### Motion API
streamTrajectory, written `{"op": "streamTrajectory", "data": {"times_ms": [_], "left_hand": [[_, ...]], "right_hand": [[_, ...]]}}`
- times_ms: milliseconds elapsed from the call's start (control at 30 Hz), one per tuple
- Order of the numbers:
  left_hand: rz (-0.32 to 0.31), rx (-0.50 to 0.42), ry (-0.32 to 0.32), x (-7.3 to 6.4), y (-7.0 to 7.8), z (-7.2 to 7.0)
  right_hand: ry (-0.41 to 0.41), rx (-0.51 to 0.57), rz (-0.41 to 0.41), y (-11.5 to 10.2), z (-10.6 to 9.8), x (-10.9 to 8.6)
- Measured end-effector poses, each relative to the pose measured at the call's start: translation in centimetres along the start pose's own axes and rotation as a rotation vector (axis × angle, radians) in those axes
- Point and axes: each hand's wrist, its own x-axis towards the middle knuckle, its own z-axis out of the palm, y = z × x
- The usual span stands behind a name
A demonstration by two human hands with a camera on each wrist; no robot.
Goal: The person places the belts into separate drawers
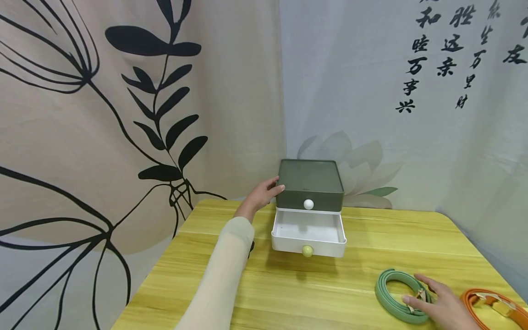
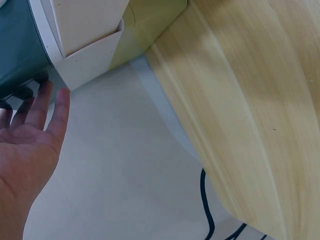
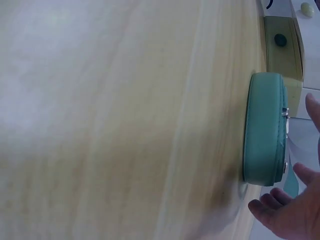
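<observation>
A small dark green drawer unit [image 1: 311, 176] stands at the back of the table, its upper drawer closed behind a white knob [image 1: 308, 204]. Below that, the white lower drawer [image 1: 286, 242] is pulled out, showing a bare inside and a yellow-green knob [image 1: 307, 250]. My left hand [image 1: 263, 195] rests against the unit's left side, fingers extended. At the front right lies a coiled green belt [image 1: 383, 297] with a gold-coloured buckle. My right hand [image 1: 444, 305] reaches over the coil's right side, thumb and fingers spread; in the right wrist view the green belt [image 3: 262, 130] stands apart from the fingers.
To the right of my right hand lies a coiled orange belt [image 1: 519, 315] with a gold-coloured buckle, cut off by the view's edge. The wooden table [image 1: 321, 293] ends at a printed curtain [image 1: 243, 101] behind the drawer unit. Dark cables [image 2: 204, 200] hang past the table edge.
</observation>
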Motion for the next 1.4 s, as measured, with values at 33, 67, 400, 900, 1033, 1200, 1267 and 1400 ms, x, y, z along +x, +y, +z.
{"op": "streamTrajectory", "data": {"times_ms": [33,67,400,900,1033,1200,1267,1400], "left_hand": [[0.000,-0.001,0.000,0.0,0.0,0.0],[0.000,-0.002,0.000,0.0,0.0,0.0],[-0.001,0.003,0.000,-0.1,0.0,0.0],[-0.025,-0.008,0.010,-0.2,0.2,0.0],[-0.018,-0.005,0.007,-0.2,0.2,0.0],[-0.015,0.006,0.009,-0.2,0.2,0.0],[-0.015,0.009,0.010,-0.2,0.1,0.1],[-0.016,0.004,0.012,-0.2,0.2,0.1]], "right_hand": [[-0.004,0.001,-0.002,0.1,0.1,0.0],[-0.007,0.003,-0.004,0.3,0.1,0.0],[-0.030,0.034,-0.048,1.7,1.0,-0.1],[-0.014,-0.009,-0.094,2.7,1.4,0.0],[-0.023,-0.019,-0.104,3.1,1.4,0.4],[-0.035,-0.016,-0.136,3.3,1.5,0.5],[-0.034,-0.015,-0.145,3.4,1.5,0.4],[-0.023,-0.031,-0.146,3.6,1.7,0.4]]}}
